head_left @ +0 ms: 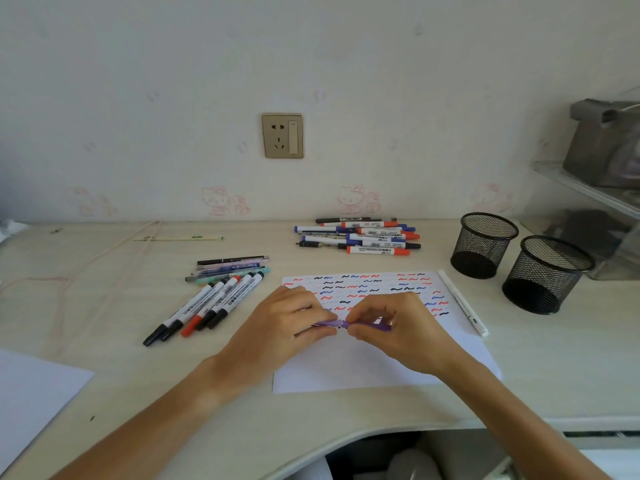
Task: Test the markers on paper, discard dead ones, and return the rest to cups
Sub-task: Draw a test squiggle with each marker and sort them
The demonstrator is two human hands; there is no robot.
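A purple pen lies level between both hands, just above the test paper. My left hand pinches its left part and my right hand grips its right part. The paper's upper half is covered with red, blue and black squiggles. One pile of markers lies behind the paper, and another pile of markers and pens lies to its left. Two black mesh cups stand at the right; no pens show in them. A white pen lies along the paper's right edge.
A second white sheet lies at the front left corner. A thin cord and a flat wooden stick rest at the back left. A clear shelf unit with a grey bag stands at the far right. The desk's front edge curves inward.
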